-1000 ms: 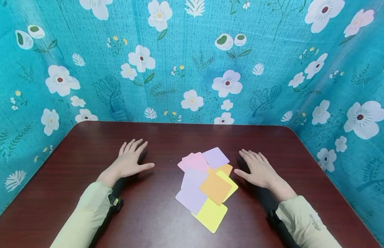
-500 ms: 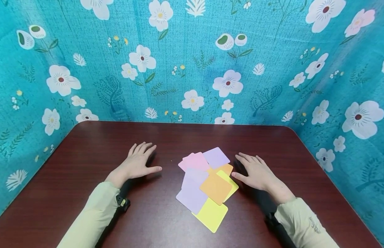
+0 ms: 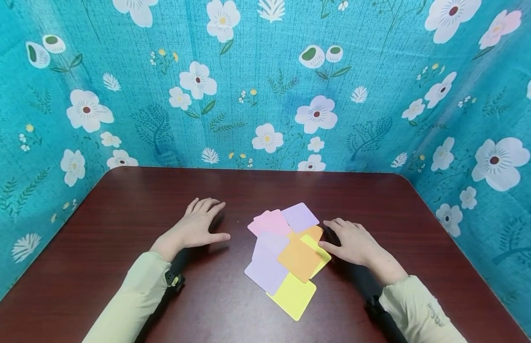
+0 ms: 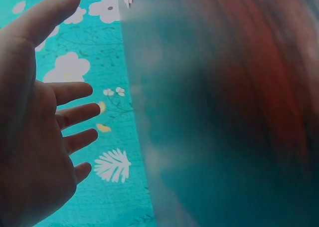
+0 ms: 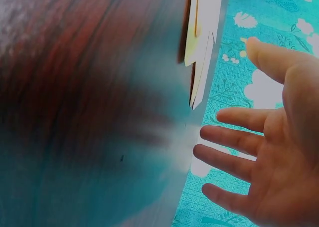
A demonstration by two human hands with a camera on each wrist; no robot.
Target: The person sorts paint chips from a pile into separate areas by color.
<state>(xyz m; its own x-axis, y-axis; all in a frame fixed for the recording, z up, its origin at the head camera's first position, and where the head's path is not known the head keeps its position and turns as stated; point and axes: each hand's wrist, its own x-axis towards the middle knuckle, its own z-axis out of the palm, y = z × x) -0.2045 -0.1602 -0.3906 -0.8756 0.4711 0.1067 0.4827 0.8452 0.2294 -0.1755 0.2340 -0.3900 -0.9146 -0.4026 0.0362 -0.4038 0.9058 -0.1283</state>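
Here's your card pile (image 3: pixel 288 261), flat near desk (image 3: pixel 218 300) middle: pink cards (image 3: pixel 271 223) at eleven o'clock, purple cards (image 3: pixel 300 217) at one and eight, orange card (image 3: pixel 299 260) on top, yellow card (image 3: pixel 293 296) at six. Your right grip (image 3: pixel 353 243), between two and three o'clock, unclenched, thumb right by pile's edge, contact can't be told. Your left grip (image 3: pixel 192 227), ten o'clock, well apart, fingers relaxed. Flowered curtain (image 3: pixel 248 57) at twelve, beyond.

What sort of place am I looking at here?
Probably an indoor tabletop workspace, though the room beyond is hidden. A dark, wood-grained table fills the foreground, a blue flowered cloth hangs behind it and along both sides, and colored paper squares lie overlapping on top.
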